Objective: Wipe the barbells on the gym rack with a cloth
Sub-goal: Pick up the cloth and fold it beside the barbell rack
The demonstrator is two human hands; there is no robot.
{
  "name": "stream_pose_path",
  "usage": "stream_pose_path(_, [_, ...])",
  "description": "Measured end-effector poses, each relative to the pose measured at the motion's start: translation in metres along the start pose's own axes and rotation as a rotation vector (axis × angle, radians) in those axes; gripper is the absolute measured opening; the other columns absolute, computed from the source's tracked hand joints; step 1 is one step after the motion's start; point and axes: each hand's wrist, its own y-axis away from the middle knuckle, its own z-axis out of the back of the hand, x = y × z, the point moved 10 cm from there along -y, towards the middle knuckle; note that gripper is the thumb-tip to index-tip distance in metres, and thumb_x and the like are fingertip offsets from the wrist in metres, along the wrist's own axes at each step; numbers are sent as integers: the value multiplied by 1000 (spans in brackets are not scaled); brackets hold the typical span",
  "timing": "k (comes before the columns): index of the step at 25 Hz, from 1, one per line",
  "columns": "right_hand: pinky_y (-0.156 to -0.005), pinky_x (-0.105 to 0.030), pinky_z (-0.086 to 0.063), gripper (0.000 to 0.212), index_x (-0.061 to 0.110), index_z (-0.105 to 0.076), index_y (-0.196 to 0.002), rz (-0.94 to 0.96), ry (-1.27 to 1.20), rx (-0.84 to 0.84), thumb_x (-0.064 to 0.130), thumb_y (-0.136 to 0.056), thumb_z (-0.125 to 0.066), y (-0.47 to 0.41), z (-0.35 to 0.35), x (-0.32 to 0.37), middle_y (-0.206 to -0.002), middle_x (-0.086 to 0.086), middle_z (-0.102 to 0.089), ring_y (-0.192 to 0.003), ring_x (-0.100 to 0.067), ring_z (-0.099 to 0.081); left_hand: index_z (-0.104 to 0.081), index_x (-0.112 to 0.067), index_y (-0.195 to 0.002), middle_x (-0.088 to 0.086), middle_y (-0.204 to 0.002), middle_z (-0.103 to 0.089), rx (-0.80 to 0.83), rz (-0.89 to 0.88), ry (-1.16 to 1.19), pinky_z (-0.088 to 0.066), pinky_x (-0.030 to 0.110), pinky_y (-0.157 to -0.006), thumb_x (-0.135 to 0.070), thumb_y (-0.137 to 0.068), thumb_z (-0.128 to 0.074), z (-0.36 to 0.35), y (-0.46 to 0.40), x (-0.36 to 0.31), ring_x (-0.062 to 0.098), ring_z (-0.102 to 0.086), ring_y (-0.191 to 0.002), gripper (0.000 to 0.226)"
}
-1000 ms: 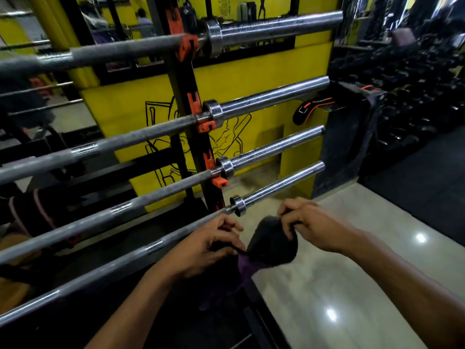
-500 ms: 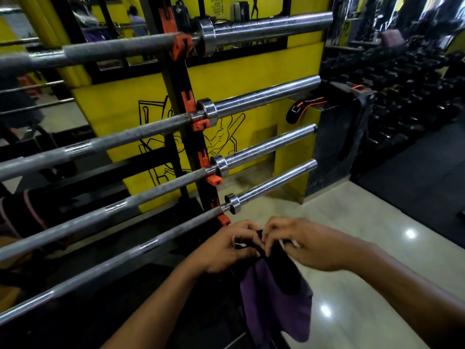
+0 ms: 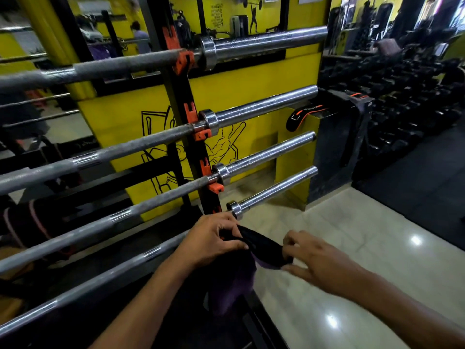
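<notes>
Several steel barbells lie one above another on a black rack upright (image 3: pixel 185 102) with orange hooks. The lowest barbell (image 3: pixel 273 191) ends just above my hands. A dark cloth (image 3: pixel 261 245) with a purple side is stretched between both hands below that bar's collar. My left hand (image 3: pixel 214 239) pinches the cloth's left end, right beside the collar. My right hand (image 3: pixel 317 258) pinches the right end, with the other fingers spread. The rest of the cloth hangs down under my left hand.
A yellow wall panel (image 3: pixel 120 114) with a black drawing stands behind the rack. A black box (image 3: pixel 334 137) with an orange-trimmed strap stands at the right, dumbbell racks (image 3: pixel 402 79) beyond it. Shiny pale floor tiles (image 3: pixel 352 235) spread under my right arm.
My hands were together on the bunched cloth. They have moved apart and pulled it out into a band between them. The view has shifted slightly.
</notes>
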Motion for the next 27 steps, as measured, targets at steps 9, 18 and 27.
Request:
stream_pose_path(9, [-82,-29,-59,26,23,-69,-104,-107,-583,-93,3,-101,-53,-38,74,-30,-99,8,-66,-95,-14,-65,-74,-29,-87,-20,-105,-62,-29,-57,-147,-57,34,-73,-40,-83,-78,25,9,8,4,-64,-91,13])
stream_pose_path(18, [-64,-31,-46,27,33,-49,-83,-135,-453,-219,34,-83,-75,-48,83,-32,-75,13,-54,-69,-5,-47,-49,-23,-62,-7,-66,-58,-370,71,98,-42,24,-55,-51,-77,-77,54,14,-7,7,-54,-61,42])
stream_pose_path(27, [-62,-30,-54,16,21,-60,-102,-383,-1149,-561,11,-93,-68,-57,84,-62,-82,-5,-69,-71,-14,-66,-55,-9,-138,18,-132,-64,-73,531,1350,-46,53,-107,-36,-66,-93,-94,38,28,37,-62,-122,86])
